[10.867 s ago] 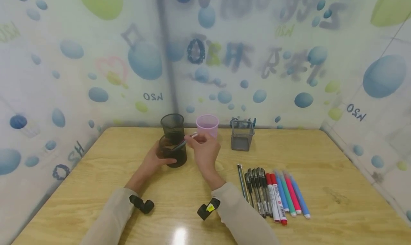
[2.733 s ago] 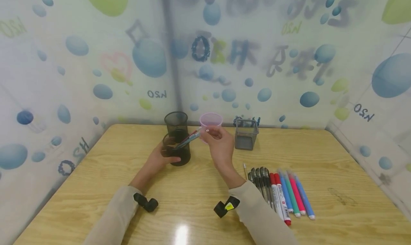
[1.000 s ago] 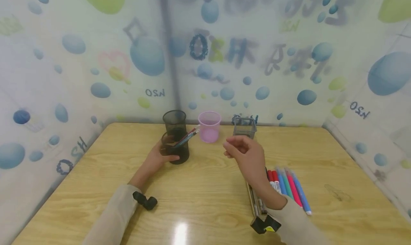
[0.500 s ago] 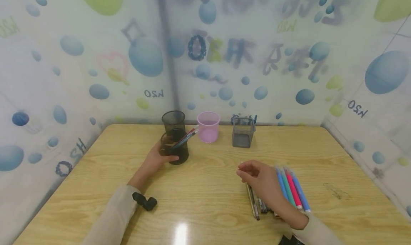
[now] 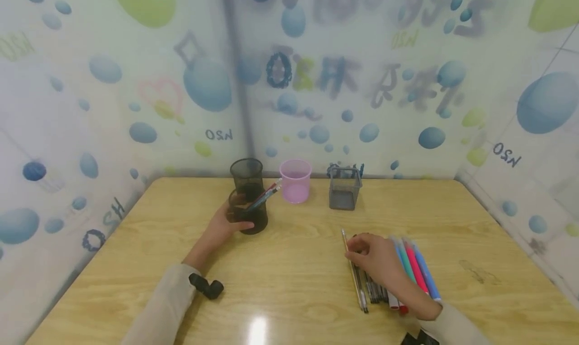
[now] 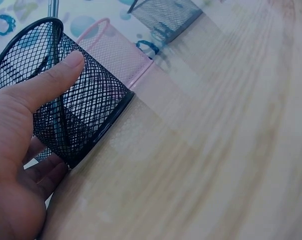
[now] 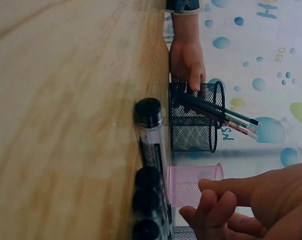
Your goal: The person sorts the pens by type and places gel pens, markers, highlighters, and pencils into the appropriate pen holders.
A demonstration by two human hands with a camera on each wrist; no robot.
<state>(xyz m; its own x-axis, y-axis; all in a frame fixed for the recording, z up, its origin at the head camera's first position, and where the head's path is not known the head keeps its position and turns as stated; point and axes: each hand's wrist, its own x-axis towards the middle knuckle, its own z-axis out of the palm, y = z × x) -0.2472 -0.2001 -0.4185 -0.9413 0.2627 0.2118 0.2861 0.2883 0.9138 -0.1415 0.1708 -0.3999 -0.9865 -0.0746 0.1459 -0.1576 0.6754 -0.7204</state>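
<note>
Wooden table: a light wood-grain tabletop (image 5: 289,279) stands against a wall printed with blue and green ovals (image 5: 389,33).
Mesh holders: a round black mesh cup (image 5: 258,223) sits in front of a second round black mesh cup (image 5: 244,177); to their right come a round pink mesh cup (image 5: 296,190) and a square grey mesh holder (image 5: 342,200).
Left hand: it (image 5: 222,227) grips the nearer black cup, thumb across the front, well apart from the pen row.
Pen row: four coloured felt-tips (image 5: 415,264), white markers with red ends (image 5: 394,303) and black-capped clear pens (image 5: 372,289), partly under the right hand (image 5: 380,259).
Cup's contents: slim pencils (image 5: 267,195) lean rightward over the nearer cup's rim.
Loose pencil: a thin tan pencil with a pale eraser end (image 5: 352,267) lies just left of the right fingertips, its long axis running away from the person, eraser end far; the right hand is much nearer.
Right fingers: loosely bent, a small gap at the thumb, seemingly holding nothing; pencil contact cannot be told.
</note>
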